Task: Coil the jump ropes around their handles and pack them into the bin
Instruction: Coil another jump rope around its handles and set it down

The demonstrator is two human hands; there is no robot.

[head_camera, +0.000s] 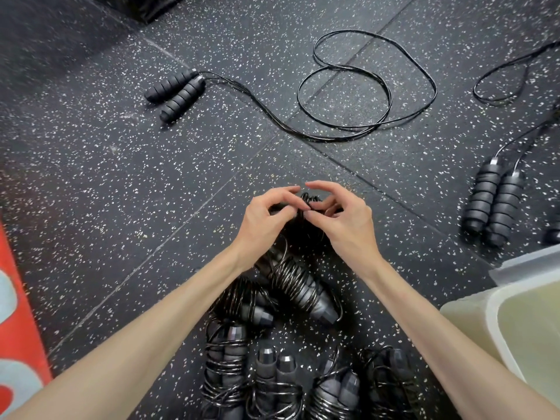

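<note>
At centre frame, above the speckled floor [91, 177]: left hand [266, 216] and right hand [342, 219], each grip pinched on one dark jump rope bundle [306, 204] (partly hidden). Below them, coiled ropes [297, 286] lie heaped. Beyond, an uncoiled rope [357, 86]. At right, the pale bin [472, 316].

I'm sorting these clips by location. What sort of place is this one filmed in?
Most likely a gym or fitness studio. The floor is black speckled rubber matting laid in tiles, many black jump ropes lie on it, several already coiled, and a red mat edge shows at the left.
</note>
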